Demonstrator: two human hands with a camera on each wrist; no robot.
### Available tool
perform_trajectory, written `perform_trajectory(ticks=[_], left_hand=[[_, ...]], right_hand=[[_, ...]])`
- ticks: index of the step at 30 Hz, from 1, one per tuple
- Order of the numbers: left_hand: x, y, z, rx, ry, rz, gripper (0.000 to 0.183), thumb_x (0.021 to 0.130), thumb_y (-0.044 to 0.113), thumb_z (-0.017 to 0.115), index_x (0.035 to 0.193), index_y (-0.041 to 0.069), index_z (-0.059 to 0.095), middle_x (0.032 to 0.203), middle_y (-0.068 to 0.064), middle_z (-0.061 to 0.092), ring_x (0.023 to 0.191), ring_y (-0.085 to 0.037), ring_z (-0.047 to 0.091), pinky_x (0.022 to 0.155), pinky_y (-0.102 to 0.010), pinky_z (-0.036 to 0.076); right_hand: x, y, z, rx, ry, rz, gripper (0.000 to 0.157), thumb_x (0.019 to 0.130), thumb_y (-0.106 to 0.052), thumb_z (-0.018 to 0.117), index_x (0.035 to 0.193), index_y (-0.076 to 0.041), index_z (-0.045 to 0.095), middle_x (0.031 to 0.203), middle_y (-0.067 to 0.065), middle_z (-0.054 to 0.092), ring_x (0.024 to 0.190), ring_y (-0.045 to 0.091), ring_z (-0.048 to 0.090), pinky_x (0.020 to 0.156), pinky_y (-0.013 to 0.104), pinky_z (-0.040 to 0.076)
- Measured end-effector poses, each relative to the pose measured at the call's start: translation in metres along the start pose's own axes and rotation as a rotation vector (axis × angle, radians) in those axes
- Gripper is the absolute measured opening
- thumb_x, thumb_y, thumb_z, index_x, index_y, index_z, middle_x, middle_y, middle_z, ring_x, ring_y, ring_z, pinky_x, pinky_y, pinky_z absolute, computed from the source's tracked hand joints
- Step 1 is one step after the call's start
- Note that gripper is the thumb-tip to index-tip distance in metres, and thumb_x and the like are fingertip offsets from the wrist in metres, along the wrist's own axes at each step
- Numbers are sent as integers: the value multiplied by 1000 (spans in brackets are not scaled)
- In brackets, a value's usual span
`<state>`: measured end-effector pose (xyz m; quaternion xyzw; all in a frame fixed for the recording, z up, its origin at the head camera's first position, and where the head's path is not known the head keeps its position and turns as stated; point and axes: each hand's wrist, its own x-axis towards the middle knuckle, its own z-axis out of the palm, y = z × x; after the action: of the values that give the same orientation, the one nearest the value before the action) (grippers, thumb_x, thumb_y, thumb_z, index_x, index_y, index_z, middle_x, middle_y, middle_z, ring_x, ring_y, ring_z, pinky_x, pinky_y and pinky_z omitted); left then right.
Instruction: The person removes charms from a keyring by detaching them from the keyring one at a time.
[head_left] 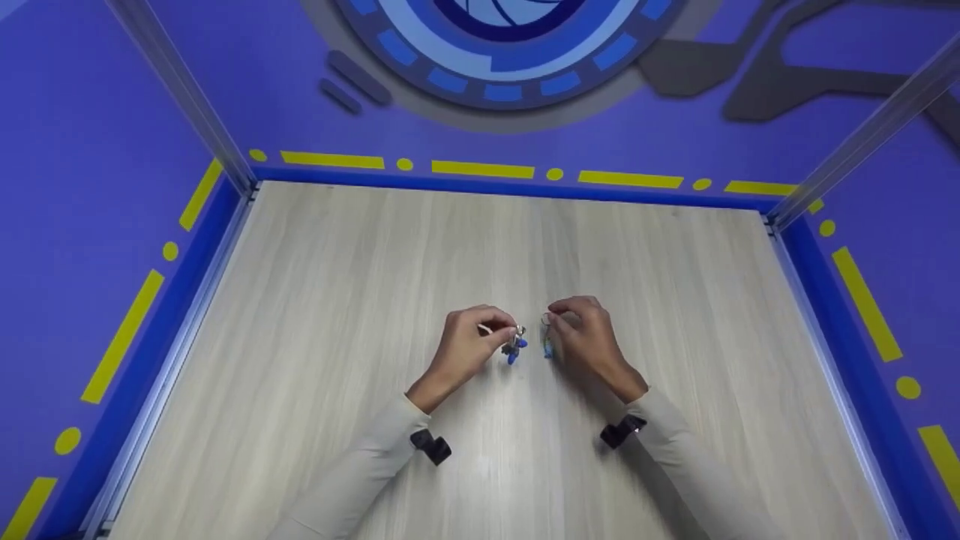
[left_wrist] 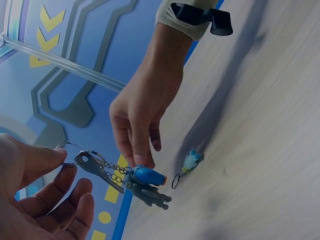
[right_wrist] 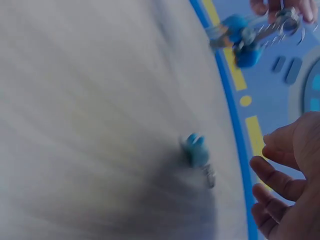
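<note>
Head view, tabletop (head_left: 337, 262) under left hand (head_left: 463, 345), blue wall (head_left: 262, 90), metal post (head_left: 189, 97)

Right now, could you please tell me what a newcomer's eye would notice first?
Probably the round blue emblem on the back wall. Next, the key and blue trinkets hanging from the left hand, and the light-blue keychain lying on the table near the right hand.

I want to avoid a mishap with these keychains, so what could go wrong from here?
The left grip holds its key and charms by a thin ring, which might slip. Those dangling pieces could tangle. The right grip, seemingly empty, hovers near the small keychain on the table and might knock it.
</note>
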<state>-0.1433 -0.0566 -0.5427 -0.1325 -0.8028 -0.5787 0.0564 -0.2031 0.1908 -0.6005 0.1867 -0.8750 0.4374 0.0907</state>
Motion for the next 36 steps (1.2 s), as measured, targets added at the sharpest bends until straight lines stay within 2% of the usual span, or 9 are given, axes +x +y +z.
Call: perform_trajectory(ticks=[4, 11, 18, 21, 29, 36], left_hand=[[-1, -1, 2, 1, -8, -2, 8, 97, 1, 83, 97, 9, 84, 93, 6, 79, 84, -9, 72, 79, -38, 62], [-1, -1, 3, -1, -16, 3, 8, 97, 2, 83, 96, 10, 84, 93, 4, 79, 84, -9, 71, 80, -37, 62], [-1, -2, 3, -5, -21, 8, 7, 99, 4, 82, 96, 10, 85, 93, 4, 80, 87, -11, 73, 78, -30, 61], [-1, -1, 3, -4, -19, 20, 8, 99, 5, 81, 96, 11, 85, 93, 4, 80, 87, -11, 73, 77, -31, 61], [-2, -1, 6, -9, -16, 15, 7, 99, 6, 83, 95, 11, 84, 93, 6, 80, 87, -12, 73, 78, -41, 63], [-1, 1, 6, -11, -20, 15, 8, 98, 3, 82, 96, 11, 84, 93, 4, 80, 87, -12, 72, 79, -39, 62]], right_hand=[[-2, -14, -4, 25, -3, -45, 9, 97, 1, 81, 106, 1, 82, 104, 10, 80, 110, 35, 69, 100, 56, 51], [-8, -40, -9, 22, -65, -111, 10, 99, 1, 79, 110, 0, 81, 108, 8, 80, 112, 32, 69, 101, 56, 54], [-13, -59, -10, 54, -181, -226, 22, 98, 3, 79, 119, -5, 81, 120, 8, 79, 120, 31, 70, 102, 54, 56], [-13, -63, -10, 52, -205, -265, 22, 98, 2, 80, 120, -5, 81, 121, 8, 78, 119, 30, 70, 100, 53, 58], [-14, -63, -11, 62, -169, -272, 15, 96, 5, 82, 106, -5, 82, 112, 7, 79, 113, 29, 71, 97, 50, 59], [-14, -62, -17, 69, -178, -233, 13, 98, 4, 80, 104, -7, 83, 107, 3, 80, 108, 25, 73, 94, 47, 60]])
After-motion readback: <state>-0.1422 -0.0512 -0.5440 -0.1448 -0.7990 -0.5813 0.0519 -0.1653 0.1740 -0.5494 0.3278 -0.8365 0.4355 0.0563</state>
